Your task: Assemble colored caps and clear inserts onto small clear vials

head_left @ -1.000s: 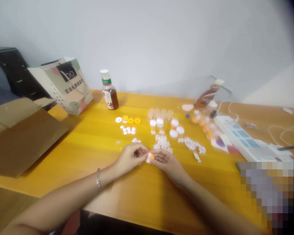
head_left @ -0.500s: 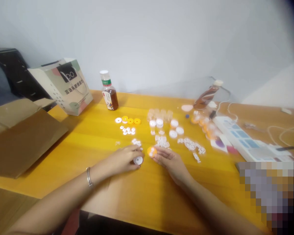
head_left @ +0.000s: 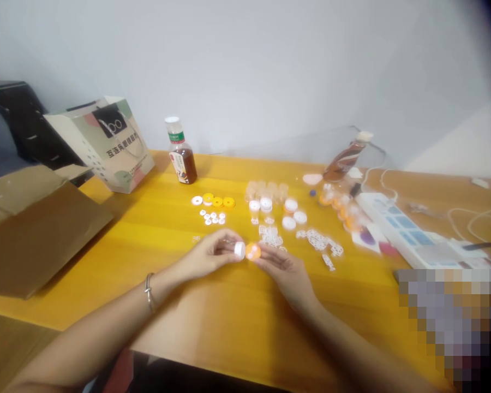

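My left hand [head_left: 213,254] is closed around a small white round cap [head_left: 239,250], gripping it between thumb and fingers with its face turned to the right. Close beside it, my right hand [head_left: 284,270] pinches an orange round piece [head_left: 252,251] that carries small white parts. The two pieces almost meet; I cannot tell whether they touch. Just beyond my hands lie flat white cut-out parts [head_left: 270,236] and small white discs [head_left: 214,219]. Yellow rings [head_left: 228,202] and white round caps [head_left: 265,204] sit farther back on the table [head_left: 213,333].
A cardboard box [head_left: 36,234] and a paper bag [head_left: 110,147] stand at the left. A bottle of dark drink [head_left: 183,158] is at the back; another bottle [head_left: 346,159] leans at the right. A white power strip [head_left: 401,226] with cables lies right, near orange pieces [head_left: 347,215].
My left hand has lifted the white cap up and to the right, turning it to face the orange piece. My right hand has stayed nearly still.
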A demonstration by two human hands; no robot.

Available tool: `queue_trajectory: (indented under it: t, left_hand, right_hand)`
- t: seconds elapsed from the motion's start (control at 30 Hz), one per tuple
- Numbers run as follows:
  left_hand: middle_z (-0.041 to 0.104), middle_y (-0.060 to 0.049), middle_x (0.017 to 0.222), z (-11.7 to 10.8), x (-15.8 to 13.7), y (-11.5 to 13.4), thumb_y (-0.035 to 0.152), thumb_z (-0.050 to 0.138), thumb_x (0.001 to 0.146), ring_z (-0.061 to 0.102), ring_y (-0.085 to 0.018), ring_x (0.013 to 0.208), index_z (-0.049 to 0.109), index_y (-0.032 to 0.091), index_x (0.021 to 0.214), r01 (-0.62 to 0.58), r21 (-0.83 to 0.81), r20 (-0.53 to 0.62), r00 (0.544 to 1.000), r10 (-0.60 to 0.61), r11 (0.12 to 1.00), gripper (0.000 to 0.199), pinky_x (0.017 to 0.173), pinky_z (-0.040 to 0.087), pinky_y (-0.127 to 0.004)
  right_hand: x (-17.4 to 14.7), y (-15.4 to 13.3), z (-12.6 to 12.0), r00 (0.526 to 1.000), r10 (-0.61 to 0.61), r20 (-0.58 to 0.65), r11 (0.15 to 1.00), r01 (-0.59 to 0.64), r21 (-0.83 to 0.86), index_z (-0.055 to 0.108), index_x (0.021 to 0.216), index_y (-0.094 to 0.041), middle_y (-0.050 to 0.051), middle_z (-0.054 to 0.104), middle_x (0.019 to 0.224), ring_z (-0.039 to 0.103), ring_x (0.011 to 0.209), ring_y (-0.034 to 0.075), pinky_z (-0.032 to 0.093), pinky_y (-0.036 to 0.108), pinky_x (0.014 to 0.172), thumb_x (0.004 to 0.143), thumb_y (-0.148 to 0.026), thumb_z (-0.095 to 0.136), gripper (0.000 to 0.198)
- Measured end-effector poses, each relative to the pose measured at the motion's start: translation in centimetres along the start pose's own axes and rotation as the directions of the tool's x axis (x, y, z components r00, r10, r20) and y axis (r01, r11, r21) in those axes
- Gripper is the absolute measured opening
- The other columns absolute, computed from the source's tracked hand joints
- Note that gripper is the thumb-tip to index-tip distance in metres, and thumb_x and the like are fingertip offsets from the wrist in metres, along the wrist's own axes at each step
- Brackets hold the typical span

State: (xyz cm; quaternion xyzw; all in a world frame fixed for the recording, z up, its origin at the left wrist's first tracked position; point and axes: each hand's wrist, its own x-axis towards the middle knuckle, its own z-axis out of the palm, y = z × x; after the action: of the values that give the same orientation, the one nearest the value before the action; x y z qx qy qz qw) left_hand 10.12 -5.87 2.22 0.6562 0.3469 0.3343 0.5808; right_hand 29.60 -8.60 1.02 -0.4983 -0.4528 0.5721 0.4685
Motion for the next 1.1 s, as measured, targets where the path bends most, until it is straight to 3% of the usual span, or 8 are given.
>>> queue_trajectory:
  t: [0.2, 0.33, 0.47, 0.73, 1.1]
  left_hand:
    - [0.06, -0.006, 0.096, 0.7, -0.2, 0.1, 0.024, 0.058, 0.077, 0.058, -0.014, 0.086, 0.053, 0.018, 0.103, -0.106, 0.255, -0.042, 0.992, 0.12, 0.961, 0.027, 0.081, 0.047, -0.032]
    - [0.058, -0.006, 0.096, 1.5, -0.4, 0.2, 0.028, 0.055, 0.08, 0.055, -0.015, 0.087, 0.056, 0.021, 0.106, -0.18, 0.514, -0.027, 0.974, 0.226, 0.838, 0.027, 0.079, 0.046, -0.031]
    - [0.058, -0.005, 0.092, 1.7, -0.5, -0.2, 0.032, 0.052, 0.082, 0.054, -0.015, 0.085, 0.055, 0.021, 0.109, -0.205, 0.659, -0.014, 0.959, 0.284, 0.724, 0.029, 0.078, 0.046, -0.031]
    - [0.056, -0.005, 0.096, 1.4, -0.4, -1.1, 0.03, 0.052, 0.082, 0.054, -0.014, 0.084, 0.054, 0.022, 0.111, -0.216, 0.702, 0.008, 0.955, 0.295, 0.678, 0.031, 0.076, 0.047, -0.029]
    - [0.056, -0.007, 0.094, 1.3, -0.5, -0.9, 0.022, 0.046, 0.086, 0.053, -0.015, 0.084, 0.053, 0.018, 0.111, -0.287, 0.726, 0.089, 0.94, 0.329, 0.625, 0.026, 0.074, 0.047, -0.03]
  right_hand:
    - [-0.1, 0.4, 0.4, 0.999, 0.014, 0.046, 1.0, -0.014, 0.004, 0.068, 0.088, -0.026, 0.0, 0.072, 0.084, 0.065, 0.086, 0.021, 0.046, 0.039, 0.088, 0.061, -0.025, 0.07, 0.027]
    - [0.0, 0.8, 0.5, 0.996, 0.015, 0.089, 0.999, -0.018, 0.036, 0.068, 0.089, -0.025, 0.0, 0.072, 0.084, 0.065, 0.086, 0.021, 0.047, 0.039, 0.088, 0.062, -0.026, 0.071, 0.027]
    - [0.1, 1.1, 0.4, 0.993, 0.003, 0.118, 0.999, -0.008, 0.043, 0.067, 0.092, -0.024, 0.002, 0.072, 0.086, 0.064, 0.088, 0.021, 0.046, 0.039, 0.088, 0.063, -0.028, 0.071, 0.029]
    - [0.1, 1.3, 0.3, 0.992, 0.038, 0.124, 0.997, -0.045, 0.055, 0.067, 0.094, -0.023, 0.003, 0.069, 0.096, 0.064, 0.089, 0.021, 0.044, 0.04, 0.09, 0.063, -0.027, 0.07, 0.031]
    - [0.0, 1.5, 0.2, 0.992, 0.086, 0.095, 0.993, -0.093, 0.078, 0.067, 0.095, -0.023, 0.004, 0.071, 0.087, 0.065, 0.085, 0.022, 0.045, 0.04, 0.088, 0.06, -0.027, 0.073, 0.036]
